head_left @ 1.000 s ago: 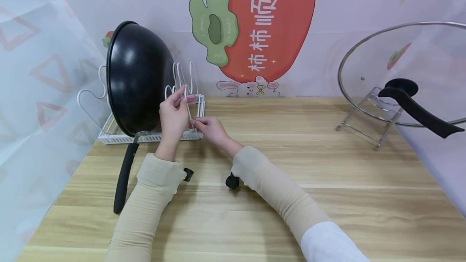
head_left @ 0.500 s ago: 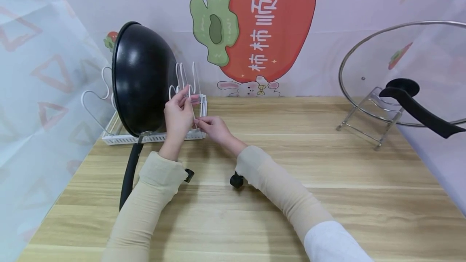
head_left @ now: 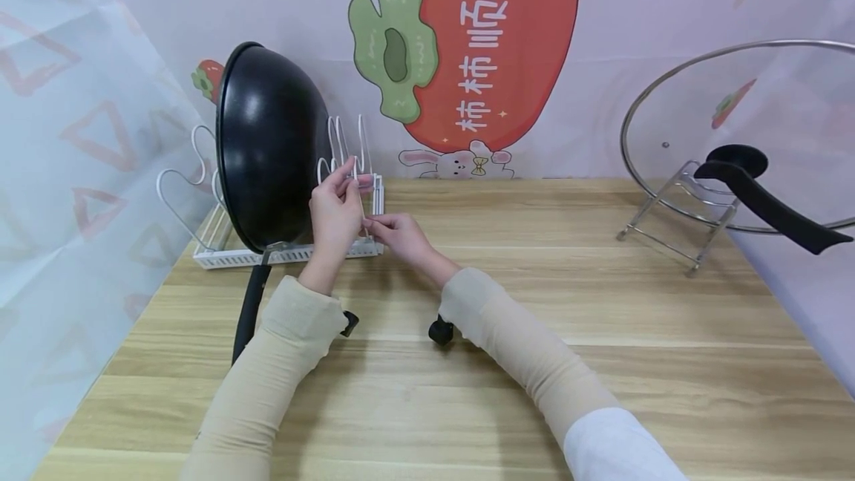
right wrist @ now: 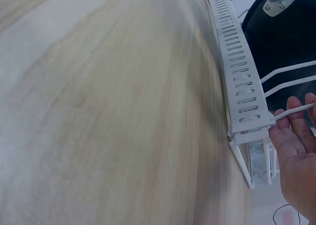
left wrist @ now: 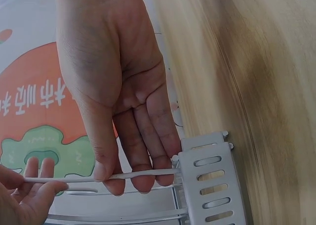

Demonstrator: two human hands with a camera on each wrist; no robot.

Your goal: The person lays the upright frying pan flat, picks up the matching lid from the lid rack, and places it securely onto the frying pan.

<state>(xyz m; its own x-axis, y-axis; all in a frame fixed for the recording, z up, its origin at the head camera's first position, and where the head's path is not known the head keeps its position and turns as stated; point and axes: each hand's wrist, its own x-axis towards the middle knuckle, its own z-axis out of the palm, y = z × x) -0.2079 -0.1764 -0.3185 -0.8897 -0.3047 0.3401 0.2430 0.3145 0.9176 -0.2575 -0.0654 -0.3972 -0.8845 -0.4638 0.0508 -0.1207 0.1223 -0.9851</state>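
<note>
At the left of the table stands a white pot-lid rack (head_left: 234, 257) with a slotted base rail and curved wire dividers. A black wok (head_left: 267, 139) leans on its side in it, handle (head_left: 251, 306) pointing down toward the front. With thumb and fingers, my left hand (head_left: 334, 217) pinches the upper part of the nearest right-hand wire divider (left wrist: 81, 179). Lower on that same wire, close above the base rail, my right hand (head_left: 401, 236) pinches it. The right wrist view shows the right hand's fingers (right wrist: 296, 128) beside the rail's end.
A large glass lid (head_left: 788, 95) with a black handle (head_left: 768, 195) rests on a small metal stand (head_left: 668, 221) at the right. The wooden table (head_left: 568, 303) meets a printed backdrop behind. Black wrist gear (head_left: 441, 331) hangs by the sleeves.
The rack and wok have slid slightly to the right, with both hands moving along on the same wire divider. My left sleeve now covers the end of the wok's handle.
</note>
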